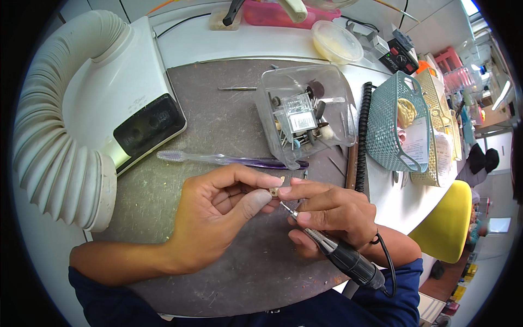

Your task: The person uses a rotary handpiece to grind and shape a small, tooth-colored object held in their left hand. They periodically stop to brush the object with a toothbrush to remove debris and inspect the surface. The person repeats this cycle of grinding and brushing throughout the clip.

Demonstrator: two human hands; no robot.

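Note:
Between thumb and fingertips, my left hand [210,220] pinches a small cream-coloured piece [274,192] that looks like a dental crown; the fingers cover part of it. My right hand [340,215] is closed around a black and silver rotary handpiece [351,261], held like a pen. Its thin bur [287,208] points up and left, close to the piece; whether they touch I cannot tell. The right index fingertip rests by the piece. Just beyond both hands lies a purple toothbrush [229,159] with clear bristles.
A clear plastic box [267,103] of burs and polishing wheels stands beyond my right hand. White ribbed hose [43,147] and its unit [147,71] fill the left. Baskets [395,122] and a black control box [400,54] stand right. A thin metal tool [237,88] lies farther back.

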